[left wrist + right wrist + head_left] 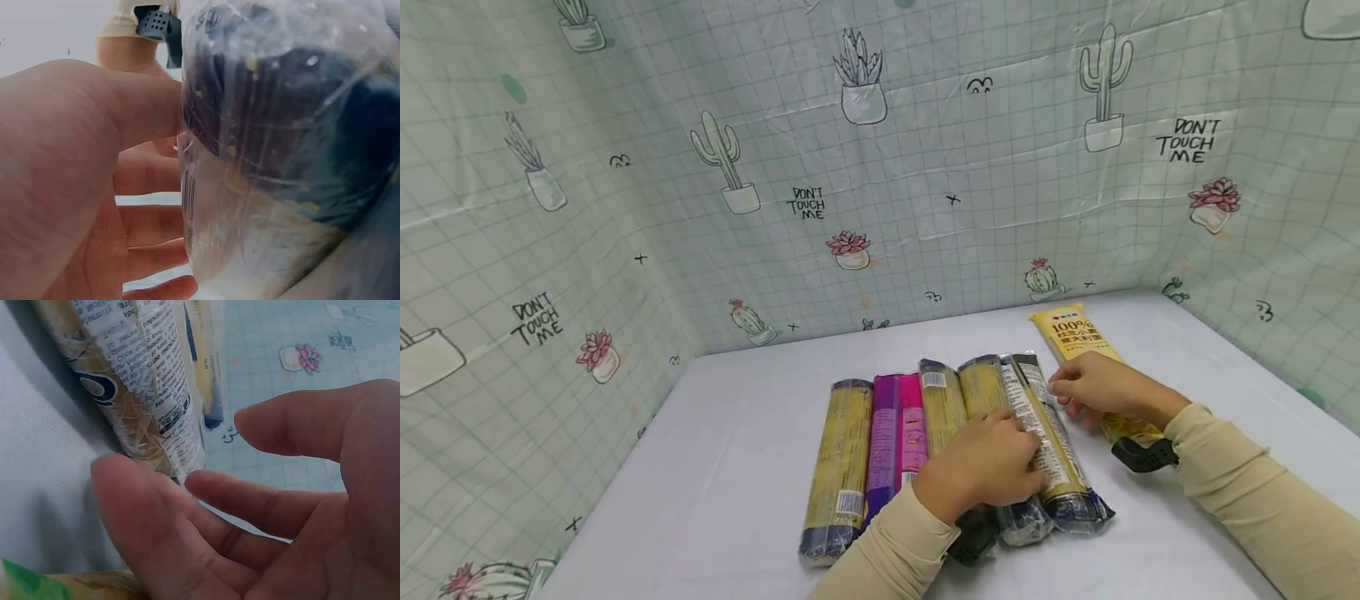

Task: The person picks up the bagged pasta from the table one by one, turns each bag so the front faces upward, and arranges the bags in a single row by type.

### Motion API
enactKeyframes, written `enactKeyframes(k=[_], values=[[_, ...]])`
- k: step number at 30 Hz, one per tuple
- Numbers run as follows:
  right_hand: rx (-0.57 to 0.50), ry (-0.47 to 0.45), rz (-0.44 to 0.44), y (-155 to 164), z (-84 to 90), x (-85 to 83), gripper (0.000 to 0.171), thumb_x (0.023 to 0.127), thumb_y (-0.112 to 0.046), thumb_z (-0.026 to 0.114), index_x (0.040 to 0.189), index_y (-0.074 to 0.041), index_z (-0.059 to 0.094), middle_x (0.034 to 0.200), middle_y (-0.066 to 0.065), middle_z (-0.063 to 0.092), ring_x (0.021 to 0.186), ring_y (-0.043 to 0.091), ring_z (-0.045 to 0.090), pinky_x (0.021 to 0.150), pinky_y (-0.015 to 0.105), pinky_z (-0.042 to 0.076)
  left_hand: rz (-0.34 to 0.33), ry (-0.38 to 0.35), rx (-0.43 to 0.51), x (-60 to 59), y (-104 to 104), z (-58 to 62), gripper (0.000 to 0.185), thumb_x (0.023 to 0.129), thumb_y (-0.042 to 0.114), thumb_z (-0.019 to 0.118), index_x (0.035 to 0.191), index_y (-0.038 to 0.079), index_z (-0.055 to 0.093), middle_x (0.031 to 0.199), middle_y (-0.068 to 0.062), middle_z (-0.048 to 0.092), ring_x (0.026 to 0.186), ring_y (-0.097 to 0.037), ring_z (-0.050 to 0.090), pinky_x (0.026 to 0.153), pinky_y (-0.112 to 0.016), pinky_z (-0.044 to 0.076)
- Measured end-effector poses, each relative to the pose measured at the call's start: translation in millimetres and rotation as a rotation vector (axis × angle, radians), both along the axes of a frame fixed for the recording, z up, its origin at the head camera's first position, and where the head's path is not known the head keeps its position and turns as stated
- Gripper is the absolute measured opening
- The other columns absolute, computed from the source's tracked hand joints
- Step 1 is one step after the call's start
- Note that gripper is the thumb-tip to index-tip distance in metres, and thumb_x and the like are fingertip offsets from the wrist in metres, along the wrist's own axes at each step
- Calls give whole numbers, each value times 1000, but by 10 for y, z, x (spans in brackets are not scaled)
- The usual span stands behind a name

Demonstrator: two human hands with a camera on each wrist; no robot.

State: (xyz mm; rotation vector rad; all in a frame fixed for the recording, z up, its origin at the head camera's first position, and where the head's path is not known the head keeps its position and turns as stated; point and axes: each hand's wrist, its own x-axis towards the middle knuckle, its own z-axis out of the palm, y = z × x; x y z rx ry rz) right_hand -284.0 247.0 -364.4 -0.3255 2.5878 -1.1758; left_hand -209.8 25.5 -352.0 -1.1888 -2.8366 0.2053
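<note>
Head view: on the table (737, 442), five packs laid side by side: left gold pack (838, 458), purple-and-pink pack (895, 433), middle gold pack (945, 404), right gold pack (983, 385), white-labelled pack (1060, 454). Row judged largely formed; the yellow pack (1077, 331) is left outside it, at the right, partly covered by the right hand (1101, 387). The left hand (988, 458) is laid over the right gold pack.
Left wrist view: navy-ended pack (281, 125) touched; whether it is pinched cannot be told.
Right wrist view: grip spread, nothing held, beside the white-labelled pack.
</note>
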Motion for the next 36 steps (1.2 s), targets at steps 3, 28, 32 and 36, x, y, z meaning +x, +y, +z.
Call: enactKeyframes(k=[3, 28, 32, 36], values=[[-41, -44, -4, 2, -24, 1, 32, 103, -18, 56, 117, 11, 62, 88, 12, 62, 72, 21, 63, 60, 39, 58, -3, -14, -3, -5, 1, 14, 29, 95, 52, 61, 109, 29, 73, 116, 13, 67, 129, -13, 50, 107, -34, 41], [-104, -186, -102, -119, -178, 41, 47, 102, -39, 56, 111, 7, 57, 77, 12, 60, 54, 18, 63, 51, 35, 57, 7, -16, 0, -16, 22, -30, 27, 96, 49, 61, 89, 25, 72, 91, 13, 69, 115, -12, 56, 103, -32, 41], [-140, -207, -124, -106, -184, 41, 46, 102, -41, 55, 107, 5, 54, 77, 11, 60, 53, 16, 61, 50, 32, 55, 1, -24, 2, -18, 11, -32, 27, 96, 49, 61, 89, 26, 71, 89, 13, 68, 111, -12, 57, 102, -31, 42], [-147, -211, -128, -118, -165, 38, 42, 101, -41, 56, 89, 0, 56, 67, 7, 59, 50, 13, 57, 47, 28, 52, 1, -37, 14, -24, 6, -25, 26, 96, 50, 61, 95, 26, 71, 90, 14, 67, 112, -12, 56, 102, -32, 41]])
